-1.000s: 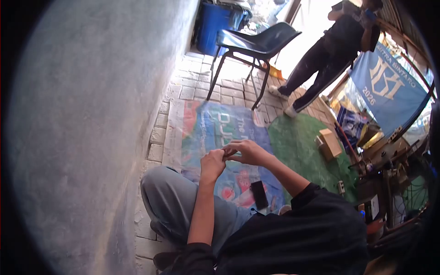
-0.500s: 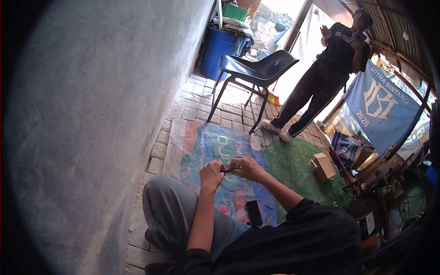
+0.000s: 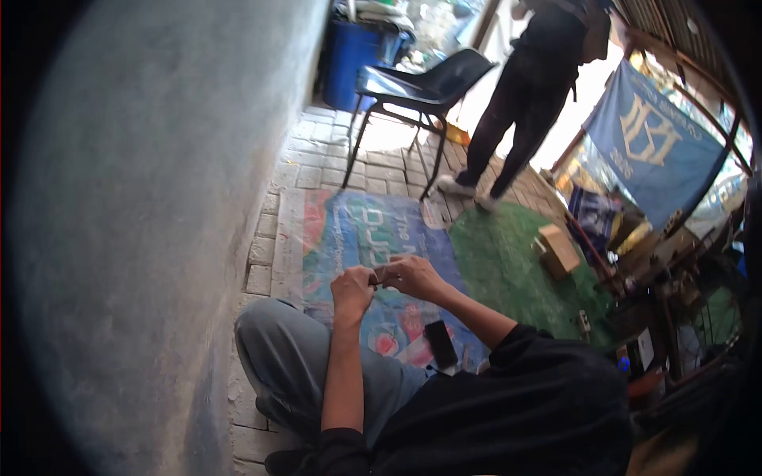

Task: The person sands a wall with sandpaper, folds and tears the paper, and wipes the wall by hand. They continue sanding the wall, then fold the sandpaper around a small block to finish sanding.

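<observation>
My left hand is closed, its fingers pinched on one end of a small dark brown strip. From the other side my right hand grips the same strip, so it spans the short gap between them. What kind of thing it is, I cannot make out. Both hands are raised in front of my bent knee, above a printed banner spread on the floor. A black phone lies on the banner, nearer my body than the hands.
A grey wall rises close on the left. Ahead are a black chair, a blue bin and a standing person. A cardboard box rests on a green mat; a blue flag hangs at right.
My view has tipped lower, so the surroundings sit higher in it. Both hands still hold the brown strip, slightly turned. The standing person has turned away from me.
</observation>
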Action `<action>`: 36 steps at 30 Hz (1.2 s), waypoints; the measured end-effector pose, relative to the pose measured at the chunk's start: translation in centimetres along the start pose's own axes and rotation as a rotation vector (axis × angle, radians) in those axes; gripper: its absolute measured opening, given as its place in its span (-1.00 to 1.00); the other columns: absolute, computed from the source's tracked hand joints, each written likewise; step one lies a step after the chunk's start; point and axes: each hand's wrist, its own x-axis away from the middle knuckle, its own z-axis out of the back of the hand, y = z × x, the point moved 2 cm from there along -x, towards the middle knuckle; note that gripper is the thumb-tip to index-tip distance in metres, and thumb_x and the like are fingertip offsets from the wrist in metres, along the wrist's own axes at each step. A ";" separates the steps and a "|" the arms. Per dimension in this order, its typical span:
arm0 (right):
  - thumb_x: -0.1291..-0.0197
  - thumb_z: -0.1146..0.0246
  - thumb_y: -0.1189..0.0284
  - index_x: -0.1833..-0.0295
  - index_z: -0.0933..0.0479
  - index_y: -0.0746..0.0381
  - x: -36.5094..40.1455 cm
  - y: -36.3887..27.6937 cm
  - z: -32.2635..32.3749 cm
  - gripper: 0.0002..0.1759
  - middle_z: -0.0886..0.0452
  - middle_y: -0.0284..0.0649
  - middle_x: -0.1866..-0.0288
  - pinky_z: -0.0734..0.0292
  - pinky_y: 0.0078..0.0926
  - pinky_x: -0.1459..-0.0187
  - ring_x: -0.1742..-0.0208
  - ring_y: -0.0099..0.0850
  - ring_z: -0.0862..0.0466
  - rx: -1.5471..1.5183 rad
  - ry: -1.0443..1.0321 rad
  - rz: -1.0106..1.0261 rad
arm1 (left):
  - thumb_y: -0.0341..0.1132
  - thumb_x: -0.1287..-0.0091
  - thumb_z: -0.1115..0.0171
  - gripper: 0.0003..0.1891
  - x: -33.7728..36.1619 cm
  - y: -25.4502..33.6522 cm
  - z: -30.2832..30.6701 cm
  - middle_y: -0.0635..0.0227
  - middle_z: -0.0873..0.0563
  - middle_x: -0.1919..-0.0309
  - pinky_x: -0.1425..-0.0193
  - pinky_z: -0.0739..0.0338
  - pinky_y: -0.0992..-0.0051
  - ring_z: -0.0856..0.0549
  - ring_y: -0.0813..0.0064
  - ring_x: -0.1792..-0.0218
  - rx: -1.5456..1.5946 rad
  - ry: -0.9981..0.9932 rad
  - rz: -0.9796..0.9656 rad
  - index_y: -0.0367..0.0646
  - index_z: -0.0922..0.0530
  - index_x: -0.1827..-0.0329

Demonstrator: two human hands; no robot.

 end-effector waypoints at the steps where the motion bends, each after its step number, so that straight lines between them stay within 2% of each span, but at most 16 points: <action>1: 0.06 -0.33 0.39 0.25 -0.65 0.03 0.0 0.2 -0.1 -0.82 -0.56 -0.25 0.39 -0.48 -0.28 0.23 0.25 -0.22 -0.60 -0.016 0.008 0.030 | -0.35 0.05 -0.32 -0.84 -0.2 -0.4 -0.5 0.34 -0.71 0.37 0.18 -0.57 0.34 -0.69 0.25 0.28 -0.002 -0.011 0.001 0.06 -0.70 0.36; 7: 0.07 -0.29 0.40 0.41 -0.57 0.16 3.2 2.0 -0.7 -0.91 -0.55 -0.20 0.40 -0.47 -0.24 0.30 0.30 -0.17 -0.60 -0.148 0.127 -0.097 | -0.47 0.01 -0.32 -0.85 -0.7 0.0 -2.6 0.27 -0.72 0.46 0.27 -0.56 0.51 -0.73 0.40 0.40 0.175 -0.198 -0.094 -0.11 -0.70 0.35; 11: 0.18 -0.39 0.47 0.40 -0.54 0.19 6.0 3.6 -2.5 -0.82 -0.51 -0.22 0.44 -0.46 -0.26 0.30 0.33 -0.17 -0.58 -0.231 0.261 -0.140 | -0.42 -0.01 -0.30 -0.89 -0.4 2.5 -2.9 0.27 -0.67 0.42 0.30 -0.51 0.41 -0.69 0.29 0.39 0.083 -0.349 -0.154 -0.09 -0.67 0.38; 15: 0.09 -0.43 0.42 0.23 -0.58 0.19 8.9 9.0 -2.3 -0.74 -0.61 -0.28 0.34 -0.51 -0.50 0.33 0.37 -0.41 -0.61 -0.614 0.489 -0.118 | -0.47 0.03 -0.33 -0.88 -0.3 2.0 -3.4 0.32 -0.67 0.46 0.34 -0.50 0.46 -0.69 0.39 0.43 0.000 -0.501 -0.065 -0.16 -0.63 0.40; 17: -0.04 -0.31 0.39 0.12 -0.58 0.15 14.3 19.2 -2.2 -0.75 -0.62 -0.26 0.39 -0.51 -0.56 0.40 0.41 -0.49 -0.60 -0.229 0.726 -0.419 | -0.48 0.04 -0.33 -0.87 0.1 1.8 -3.0 0.32 -0.67 0.46 0.35 -0.50 0.47 -0.68 0.41 0.44 -0.021 -0.530 -0.017 -0.17 -0.61 0.39; 18: -0.10 -0.25 0.38 0.10 -0.57 0.15 18.1 22.6 -0.4 -0.77 -0.62 -0.25 0.41 -0.52 -0.54 0.37 0.44 -0.47 -0.60 -0.130 0.752 -0.836 | -0.49 0.04 -0.33 -0.86 0.1 1.8 -2.8 0.32 -0.67 0.46 0.35 -0.50 0.48 -0.68 0.44 0.46 -0.036 -0.539 0.016 -0.18 -0.60 0.39; 19: -0.11 -0.23 0.38 0.08 -0.55 0.17 22.9 26.9 0.4 -0.76 -0.61 -0.24 0.46 -0.52 -0.52 0.37 0.46 -0.45 -0.60 0.119 0.964 -0.784 | -0.51 0.04 -0.33 -0.85 0.1 2.0 -2.6 0.29 -0.67 0.45 0.36 -0.50 0.49 -0.68 0.46 0.46 -0.021 -0.552 -0.007 -0.23 -0.59 0.38; 20: -0.13 -0.21 0.38 0.00 -0.49 0.21 28.9 32.3 0.2 -0.69 -0.61 -0.22 0.40 -0.53 -0.52 0.39 0.45 -0.45 -0.61 -0.006 1.009 -1.113 | -0.51 0.04 -0.33 -0.85 0.1 2.2 -2.5 0.29 -0.67 0.45 0.36 -0.50 0.49 -0.68 0.46 0.46 -0.022 -0.557 -0.007 -0.23 -0.59 0.38; 22: -0.04 -0.25 0.44 -0.23 -0.19 0.24 42.1 39.5 1.4 -0.38 -0.57 -0.09 0.25 -0.58 -0.46 0.48 0.46 -0.37 -0.64 0.053 1.222 -1.420 | -0.55 0.06 -0.35 -0.84 0.4 2.6 -2.2 0.32 -0.64 0.53 0.34 -0.49 0.54 -0.64 0.52 0.49 0.042 -0.531 0.029 -0.29 -0.56 0.41; 24: 0.02 -0.16 0.54 -0.27 -0.02 0.18 50.1 37.6 5.3 -0.29 -0.53 -0.04 0.26 -0.55 -0.42 0.57 0.54 -0.31 -0.60 0.130 1.429 -1.781 | -0.54 0.05 -0.34 -0.85 0.6 2.4 -2.3 0.32 -0.65 0.50 0.35 -0.50 0.53 -0.65 0.52 0.49 0.045 -0.550 0.035 -0.28 -0.56 0.40; 25: -0.04 -0.13 0.44 -0.30 0.05 0.16 51.9 35.0 7.6 -0.28 -0.41 0.19 -0.08 -0.42 -0.13 -0.10 -0.05 -0.04 -0.54 -0.119 1.578 -1.840 | -0.53 0.04 -0.34 -0.85 0.5 2.3 -2.3 0.32 -0.65 0.48 0.36 -0.50 0.53 -0.65 0.52 0.48 0.054 -0.552 0.032 -0.28 -0.56 0.38; 28: -0.04 -0.10 0.48 -0.44 0.27 0.09 53.5 28.6 12.4 -0.10 -0.46 0.14 -0.02 -0.60 -0.27 0.25 0.38 -0.13 -0.65 -0.109 1.786 -1.811 | -0.54 0.04 -0.34 -0.84 0.5 2.4 -2.2 0.33 -0.64 0.49 0.36 -0.49 0.54 -0.63 0.55 0.49 0.070 -0.549 0.030 -0.27 -0.55 0.38; 30: -0.04 -0.08 0.50 -0.46 0.36 0.06 54.9 27.6 13.9 -0.04 -0.50 0.11 0.03 -0.61 -0.36 0.39 0.53 -0.20 -0.63 -0.049 1.780 -1.834 | -0.54 0.03 -0.33 -0.84 0.5 2.2 -2.2 0.33 -0.64 0.50 0.36 -0.48 0.54 -0.62 0.56 0.50 0.060 -0.544 0.033 -0.27 -0.54 0.38; 33: -0.01 -0.11 0.46 -0.46 0.37 0.07 55.6 30.1 11.8 -0.01 -0.50 0.18 -0.01 -0.57 -0.21 0.09 0.21 -0.04 -0.64 0.094 1.738 -1.873 | -0.55 0.03 -0.33 -0.84 0.4 2.5 -2.3 0.32 -0.63 0.51 0.36 -0.48 0.55 -0.62 0.56 0.49 0.064 -0.529 0.033 -0.27 -0.54 0.38; 35: 0.03 -0.12 0.41 -0.45 0.36 0.10 54.4 31.7 10.2 0.00 -0.30 0.19 -0.28 -0.41 -0.14 -0.15 -0.13 0.08 -0.50 0.036 1.498 -1.886 | -0.55 0.02 -0.32 -0.84 0.4 2.5 -2.3 0.32 -0.63 0.51 0.36 -0.47 0.55 -0.63 0.56 0.49 0.076 -0.513 0.040 -0.27 -0.54 0.37; 36: 0.04 -0.12 0.41 -0.45 0.33 0.12 51.9 32.5 8.7 -0.01 -0.31 0.13 -0.29 -0.43 -0.14 -0.12 -0.11 0.07 -0.51 0.067 1.377 -1.816 | -0.55 0.01 -0.34 -0.84 0.3 2.3 -2.4 0.35 -0.63 0.52 0.35 -0.47 0.57 -0.61 0.58 0.48 0.084 -0.513 0.051 -0.27 -0.54 0.37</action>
